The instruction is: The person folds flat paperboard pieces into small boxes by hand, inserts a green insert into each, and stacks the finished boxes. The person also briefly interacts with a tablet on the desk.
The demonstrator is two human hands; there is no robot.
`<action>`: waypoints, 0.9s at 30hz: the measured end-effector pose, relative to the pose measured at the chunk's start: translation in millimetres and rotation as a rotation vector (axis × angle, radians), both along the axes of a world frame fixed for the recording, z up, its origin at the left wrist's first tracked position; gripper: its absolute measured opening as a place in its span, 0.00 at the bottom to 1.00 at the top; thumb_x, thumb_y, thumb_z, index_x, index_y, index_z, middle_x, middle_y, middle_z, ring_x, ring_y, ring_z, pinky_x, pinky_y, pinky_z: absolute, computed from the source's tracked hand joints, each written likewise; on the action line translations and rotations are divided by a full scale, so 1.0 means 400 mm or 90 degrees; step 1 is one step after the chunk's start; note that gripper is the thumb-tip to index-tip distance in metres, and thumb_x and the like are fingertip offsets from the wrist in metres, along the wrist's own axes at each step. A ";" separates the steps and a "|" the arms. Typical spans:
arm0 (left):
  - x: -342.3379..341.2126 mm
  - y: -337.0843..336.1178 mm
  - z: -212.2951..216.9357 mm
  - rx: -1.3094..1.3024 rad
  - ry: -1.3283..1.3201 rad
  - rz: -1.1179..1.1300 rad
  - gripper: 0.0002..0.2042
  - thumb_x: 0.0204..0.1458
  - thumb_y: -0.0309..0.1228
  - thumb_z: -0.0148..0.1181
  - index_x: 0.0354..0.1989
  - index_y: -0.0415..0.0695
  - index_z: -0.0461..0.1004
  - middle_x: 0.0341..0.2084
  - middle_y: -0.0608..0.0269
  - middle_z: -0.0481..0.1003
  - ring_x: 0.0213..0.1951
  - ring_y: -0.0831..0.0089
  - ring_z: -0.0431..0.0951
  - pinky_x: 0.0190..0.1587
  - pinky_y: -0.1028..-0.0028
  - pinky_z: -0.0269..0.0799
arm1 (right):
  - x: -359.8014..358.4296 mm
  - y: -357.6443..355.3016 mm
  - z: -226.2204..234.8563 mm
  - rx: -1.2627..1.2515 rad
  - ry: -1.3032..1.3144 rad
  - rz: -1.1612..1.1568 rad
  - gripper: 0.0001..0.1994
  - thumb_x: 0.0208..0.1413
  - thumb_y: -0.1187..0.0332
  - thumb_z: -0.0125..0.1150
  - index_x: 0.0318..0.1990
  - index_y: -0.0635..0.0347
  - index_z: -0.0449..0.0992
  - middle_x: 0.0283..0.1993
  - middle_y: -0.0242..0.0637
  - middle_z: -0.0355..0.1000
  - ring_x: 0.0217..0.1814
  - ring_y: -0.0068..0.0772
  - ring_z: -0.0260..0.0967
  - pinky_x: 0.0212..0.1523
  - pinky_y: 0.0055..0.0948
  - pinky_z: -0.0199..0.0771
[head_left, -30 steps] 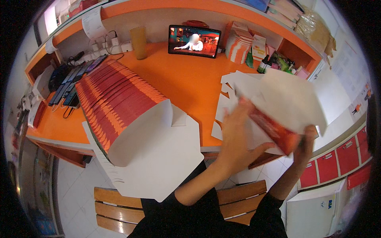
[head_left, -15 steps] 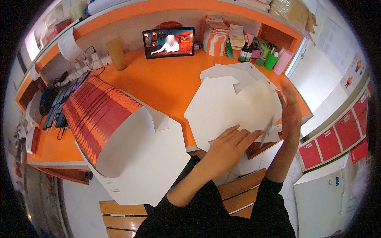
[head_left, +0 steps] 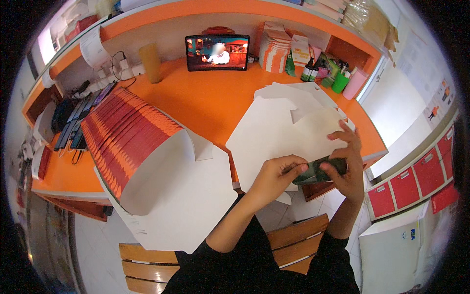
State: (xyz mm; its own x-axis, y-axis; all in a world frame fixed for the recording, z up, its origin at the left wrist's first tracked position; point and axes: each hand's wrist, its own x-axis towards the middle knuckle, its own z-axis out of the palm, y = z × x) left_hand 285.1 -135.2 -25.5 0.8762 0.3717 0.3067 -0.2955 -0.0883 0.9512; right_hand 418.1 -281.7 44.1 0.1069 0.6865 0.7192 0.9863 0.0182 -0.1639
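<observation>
A dark green, glossy flat piece (head_left: 306,177) is held between my two hands in front of the right-hand paper stack; its exact kind I cannot make out. My left hand (head_left: 277,177) pinches its left end between thumb and fingers. The thumb of my right hand (head_left: 346,164) presses on its other end, with some fingers raised and curled. Behind them lies a stack of white die-cut paper sheets (head_left: 267,125) with notched edges. To the left rests a large white sheet (head_left: 196,206), beside a curved row of overlapping red-and-orange printed sheets (head_left: 132,139).
On the orange desk (head_left: 196,105) stand a tablet playing a video (head_left: 218,52), a tan cup (head_left: 150,63), stacked booklets (head_left: 275,49), a green cup (head_left: 339,83) and a pink cup (head_left: 353,87). Several phones (head_left: 73,125) lie at left. Red drawers (head_left: 426,169) and a white cabinet (head_left: 391,245) are at right.
My hands have come together, and the dark green piece now shows between them. My right hand has lowered and bent its fingers; my left has turned into a pinch. The view has shifted slightly.
</observation>
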 end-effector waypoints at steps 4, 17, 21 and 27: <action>0.000 -0.005 0.012 -0.004 0.012 -0.006 0.10 0.56 0.31 0.57 0.39 0.37 0.77 0.30 0.64 0.78 0.33 0.82 0.72 0.37 0.78 0.70 | -0.016 0.012 -0.019 0.163 0.025 -0.172 0.12 0.43 0.67 0.68 0.33 0.53 0.70 0.52 0.38 0.69 0.67 0.48 0.54 0.67 0.58 0.36; -0.015 -0.036 0.062 0.058 -0.041 0.027 0.10 0.59 0.35 0.54 0.35 0.41 0.74 0.27 0.68 0.73 0.31 0.82 0.70 0.33 0.78 0.68 | -0.017 0.015 -0.078 0.279 0.116 0.120 0.12 0.54 0.60 0.59 0.46 0.44 0.74 0.56 0.45 0.63 0.65 0.50 0.54 0.65 0.54 0.48; -0.008 -0.022 0.064 -0.295 -0.231 0.073 0.12 0.63 0.35 0.47 0.49 0.41 0.67 0.39 0.68 0.73 0.37 0.82 0.73 0.41 0.78 0.70 | -0.050 -0.003 -0.062 0.151 0.255 0.311 0.26 0.46 0.63 0.69 0.53 0.43 0.67 0.57 0.46 0.60 0.61 0.47 0.57 0.60 0.50 0.57; -0.026 -0.075 0.099 -0.454 -0.288 0.043 0.14 0.63 0.36 0.46 0.54 0.47 0.65 0.36 0.73 0.71 0.29 0.85 0.69 0.33 0.82 0.67 | -0.049 0.042 -0.078 0.276 0.049 0.160 0.27 0.36 0.67 0.75 0.46 0.49 0.68 0.47 0.42 0.71 0.52 0.52 0.68 0.57 0.55 0.66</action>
